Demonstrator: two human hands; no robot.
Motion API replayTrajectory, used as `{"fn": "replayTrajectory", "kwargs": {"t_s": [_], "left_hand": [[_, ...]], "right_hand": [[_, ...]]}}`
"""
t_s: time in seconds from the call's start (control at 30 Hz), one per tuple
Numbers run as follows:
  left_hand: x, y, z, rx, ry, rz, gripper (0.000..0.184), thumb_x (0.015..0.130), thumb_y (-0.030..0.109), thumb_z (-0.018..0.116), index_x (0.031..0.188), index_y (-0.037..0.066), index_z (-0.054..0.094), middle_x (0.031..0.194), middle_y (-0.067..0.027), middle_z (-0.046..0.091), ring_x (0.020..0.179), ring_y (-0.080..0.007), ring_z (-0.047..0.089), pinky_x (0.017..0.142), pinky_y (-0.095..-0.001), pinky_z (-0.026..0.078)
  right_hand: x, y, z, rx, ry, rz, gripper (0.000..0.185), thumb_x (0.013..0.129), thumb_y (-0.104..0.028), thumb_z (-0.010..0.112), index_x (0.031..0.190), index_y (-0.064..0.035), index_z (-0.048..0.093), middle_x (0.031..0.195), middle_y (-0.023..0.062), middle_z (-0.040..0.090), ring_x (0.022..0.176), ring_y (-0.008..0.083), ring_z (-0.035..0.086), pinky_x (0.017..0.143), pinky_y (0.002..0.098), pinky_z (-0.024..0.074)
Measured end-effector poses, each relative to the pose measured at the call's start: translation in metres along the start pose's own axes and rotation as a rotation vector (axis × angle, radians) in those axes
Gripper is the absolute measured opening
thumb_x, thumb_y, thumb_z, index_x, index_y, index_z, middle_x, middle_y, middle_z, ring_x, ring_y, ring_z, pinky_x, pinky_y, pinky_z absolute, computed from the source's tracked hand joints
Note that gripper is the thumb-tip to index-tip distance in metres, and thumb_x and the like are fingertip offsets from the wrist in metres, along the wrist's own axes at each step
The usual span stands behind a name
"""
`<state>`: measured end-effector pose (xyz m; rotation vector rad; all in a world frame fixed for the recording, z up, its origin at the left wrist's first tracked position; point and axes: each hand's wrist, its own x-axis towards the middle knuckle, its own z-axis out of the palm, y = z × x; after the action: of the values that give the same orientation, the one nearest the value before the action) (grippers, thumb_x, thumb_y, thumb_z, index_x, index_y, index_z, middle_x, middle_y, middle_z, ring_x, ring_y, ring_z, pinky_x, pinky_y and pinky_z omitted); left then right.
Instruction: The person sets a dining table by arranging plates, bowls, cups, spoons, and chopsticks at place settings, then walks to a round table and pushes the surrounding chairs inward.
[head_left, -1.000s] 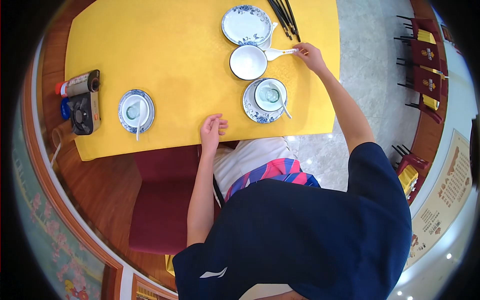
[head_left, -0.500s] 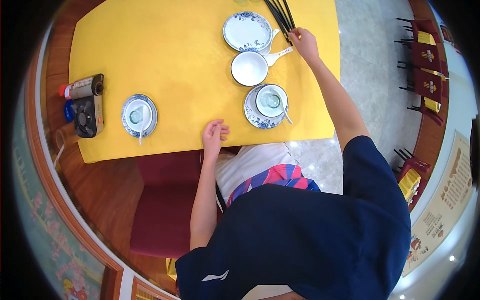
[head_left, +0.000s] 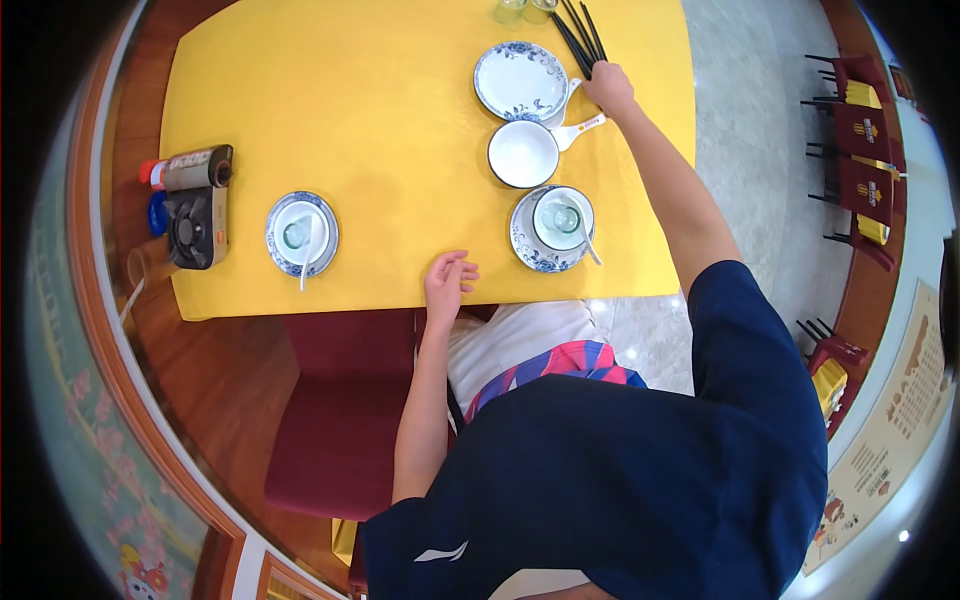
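Observation:
My right hand (head_left: 609, 88) is closed around the near ends of several black chopsticks (head_left: 583, 38) at the back right of the yellow table (head_left: 380, 150). Close by are a white spoon (head_left: 580, 130), an empty white bowl (head_left: 523, 154) and a blue-patterned plate (head_left: 521, 80). Near the front edge my left hand (head_left: 450, 285) rests with its fingers loosely apart, holding nothing. To its right, a patterned plate (head_left: 530, 258) carries a bowl (head_left: 548, 226) with a green glass (head_left: 566, 218) and a spoon in it.
Another place setting (head_left: 273, 246) with bowl, glass and spoon lies left of centre. A portable stove (head_left: 196, 230) stands at the left edge. Two glasses (head_left: 510, 11) are at the far edge. A dark red chair (head_left: 335, 430) is at the front.
My right hand has moved from the spoon's handle to the chopsticks and closed on them. The view has shifted, so the tableware appears lower and further right. My left hand stays near the edge.

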<state>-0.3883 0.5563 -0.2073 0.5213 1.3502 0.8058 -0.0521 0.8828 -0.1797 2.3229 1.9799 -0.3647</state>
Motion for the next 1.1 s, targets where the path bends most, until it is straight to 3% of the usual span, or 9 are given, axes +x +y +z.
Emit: {"fn": "replayTrajectory", "kwargs": {"t_s": [0.07,0.17,0.27,0.33,0.4,0.53,0.83,1.0,1.1], "left_hand": [[0.000,0.001,-0.001,-0.005,-0.012,-0.005,0.024,0.099,0.019,0.048,0.113,0.003,0.059,0.092,-0.0096,0.068,0.076,-0.0133,0.066,0.061,-0.0239,0.050],[0.002,0.005,-0.004,-0.022,-0.035,-0.028,0.024,0.100,0.019,0.048,0.114,0.002,0.058,0.093,-0.0099,0.068,0.077,-0.0140,0.066,0.061,-0.0245,0.050],[0.004,0.007,-0.005,-0.069,-0.045,-0.063,0.025,0.099,0.019,0.049,0.116,0.002,0.058,0.094,-0.0101,0.069,0.077,-0.0142,0.066,0.064,-0.0248,0.051],[0.006,0.011,-0.002,-0.111,-0.037,-0.077,0.027,0.099,0.020,0.049,0.117,0.002,0.058,0.095,-0.0102,0.069,0.077,-0.0142,0.066,0.065,-0.0249,0.051],[0.001,0.035,0.005,-0.010,-0.110,0.027,0.031,0.098,0.021,0.052,0.120,0.000,0.059,0.098,-0.0102,0.069,0.078,-0.0139,0.066,0.068,-0.0261,0.052],[-0.015,0.084,0.035,-0.079,-0.118,0.134,0.032,0.098,0.021,0.054,0.122,0.000,0.060,0.100,-0.0103,0.069,0.079,-0.0135,0.066,0.068,-0.0262,0.052],[-0.050,0.110,-0.026,-0.386,0.299,0.248,0.029,0.098,0.012,0.054,0.121,-0.005,0.059,0.086,-0.0086,0.065,0.063,-0.0076,0.056,0.051,-0.0215,0.046],[-0.071,0.108,-0.069,-0.379,0.367,0.324,0.029,0.096,0.008,0.056,0.121,-0.005,0.059,0.085,-0.0078,0.063,0.056,-0.0043,0.050,0.047,-0.0195,0.042],[-0.077,0.102,-0.093,-0.335,0.429,0.318,0.027,0.096,0.006,0.056,0.120,-0.007,0.059,0.081,-0.0059,0.060,0.052,-0.0021,0.044,0.045,-0.0190,0.037]], "right_hand": [[0.000,0.006,0.001,-0.005,0.001,-0.009,0.028,0.076,-0.024,0.068,0.086,0.0022,0.067,0.085,0.0220,0.068,0.084,0.0363,0.067,0.074,0.0434,0.0550],[-0.001,0.021,-0.001,0.041,-0.066,-0.007,0.028,0.071,-0.023,0.068,0.077,0.0042,0.067,0.059,0.0165,0.065,0.058,0.0299,0.067,0.063,0.0369,0.0557],[-0.025,0.021,-0.030,0.220,-0.134,0.057,0.028,0.071,-0.024,0.070,0.078,0.0030,0.067,0.057,0.0131,0.064,0.056,0.0225,0.067,0.060,0.0331,0.0548],[-0.054,0.003,-0.056,0.286,-0.149,0.060,0.025,0.073,-0.021,0.071,0.079,0.0026,0.067,0.060,0.0096,0.066,0.056,0.0162,0.067,0.057,0.0281,0.0536],[-0.091,-0.026,-0.070,0.678,-0.215,0.038,0.027,0.076,-0.018,0.072,0.088,0.0058,0.067,0.072,0.0110,0.070,0.064,0.0158,0.069,0.057,0.0268,0.0542],[-0.170,-0.116,-0.069,1.210,-0.580,-0.027,0.021,0.086,-0.012,0.067,0.099,0.0037,0.062,0.084,0.0077,0.067,0.071,0.0142,0.068,0.055,0.0239,0.0499],[-0.235,-0.250,-0.004,1.364,-0.872,-0.166,0.020,0.087,-0.009,0.066,0.100,0.0051,0.060,0.084,0.0076,0.066,0.069,0.0118,0.065,0.056,0.0222,0.0474],[-0.252,-0.288,0.005,1.387,-1.012,-0.289,0.020,0.087,-0.005,0.064,0.104,0.0032,0.059,0.091,0.0075,0.065,0.074,0.0127,0.065,0.059,0.0224,0.0471],[-0.243,-0.309,0.004,1.364,-0.941,-0.368,0.025,0.089,-0.007,0.063,0.111,0.0037,0.059,0.094,0.0084,0.066,0.075,0.0124,0.066,0.061,0.0220,0.0478]]}}
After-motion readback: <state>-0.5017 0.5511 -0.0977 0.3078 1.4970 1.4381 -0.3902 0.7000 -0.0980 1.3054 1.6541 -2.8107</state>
